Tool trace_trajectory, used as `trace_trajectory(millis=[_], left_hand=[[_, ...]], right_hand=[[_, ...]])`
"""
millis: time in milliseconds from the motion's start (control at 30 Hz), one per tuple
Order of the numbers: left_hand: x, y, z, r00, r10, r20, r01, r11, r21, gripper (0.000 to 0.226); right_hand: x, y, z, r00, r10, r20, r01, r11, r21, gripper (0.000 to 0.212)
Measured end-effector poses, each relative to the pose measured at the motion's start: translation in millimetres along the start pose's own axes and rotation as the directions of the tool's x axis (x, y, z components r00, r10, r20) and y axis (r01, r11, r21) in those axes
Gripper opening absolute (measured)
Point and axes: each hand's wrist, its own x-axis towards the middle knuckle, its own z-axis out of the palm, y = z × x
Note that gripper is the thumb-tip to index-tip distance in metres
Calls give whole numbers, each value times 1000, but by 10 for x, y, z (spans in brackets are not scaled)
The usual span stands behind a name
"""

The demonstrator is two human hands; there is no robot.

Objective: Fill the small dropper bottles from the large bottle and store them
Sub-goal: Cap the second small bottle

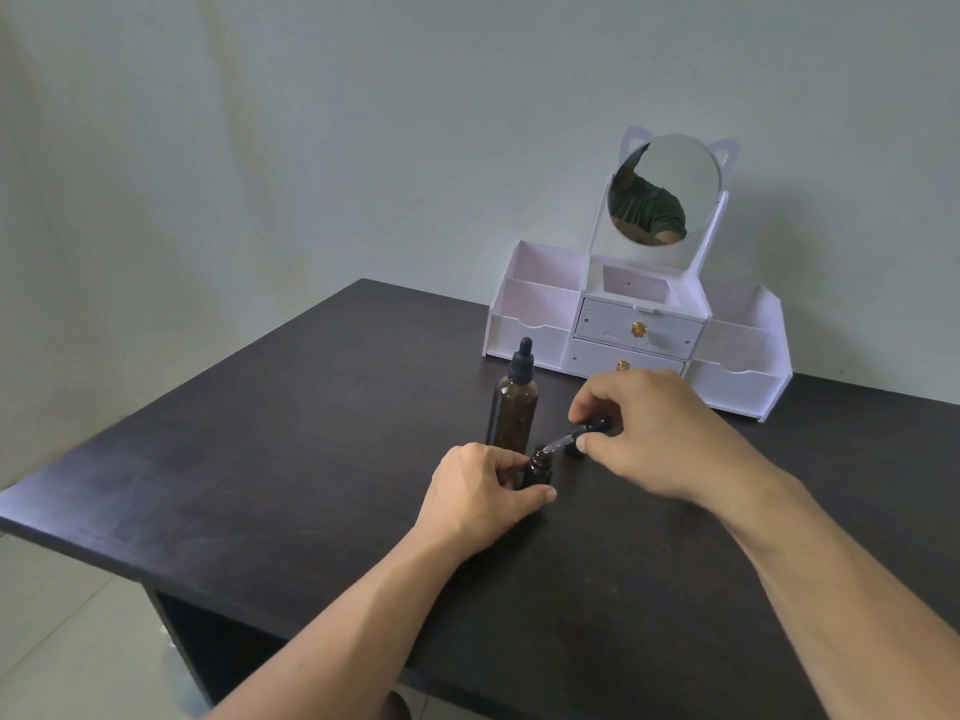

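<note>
A tall amber large bottle (513, 407) with a black dropper cap stands upright on the dark table (260, 459). Just in front of it, my left hand (483, 493) grips a small amber dropper bottle (538, 466), which stands open on the table. My right hand (660, 433) pinches a dropper (576, 432) by its dark bulb. The glass tip slants down to the left and sits at the small bottle's mouth. A dark object, partly hidden behind my right thumb, rests on the table beside the small bottle.
A white desk organiser (639, 324) with side compartments, two gold-knobbed drawers and a round mirror (665, 189) stands at the back right of the table. The table's left edge drops off to a tiled floor.
</note>
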Motion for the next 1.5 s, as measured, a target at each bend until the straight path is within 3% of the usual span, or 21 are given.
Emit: trace_trajectory(millis=[300,600,767,933,1067,1167,1300,1400,1500], left_hand=[[6,8,8,1000,-2,1,2,1000,25,33],[4,-1,4,1000,-4,12,3,999,39,31],[7,-7,8,999,-26,30,24,999,41,33],[4,6,1,1000,-6,17,5,1000,25,35],[3,5,4,1000,-17,14,17,1000,24,33],[5,0,7,1000,-17,24,16,999,30,31],[6,-3,6,1000,-9,24,8,1000,20,35],[12,-11,8,1000,-3,29,2,1000,29,32],[13,-15,11,999,-10,32,9,1000,22,32]], right_hand=[[140,-97,150,993,-48,104,52,998,-38,32],[192,-97,210,995,-48,89,59,991,-119,8],[189,-130,195,999,-16,40,28,946,-324,41],[171,-110,123,989,-34,144,47,995,-91,22],[182,-108,170,994,-42,105,60,983,-171,6],[184,-121,146,998,-14,68,31,967,-253,27],[176,-100,124,991,-30,134,41,996,-80,14],[176,-91,164,993,-31,115,46,990,-136,4],[180,-97,163,997,-11,72,26,979,-200,24]])
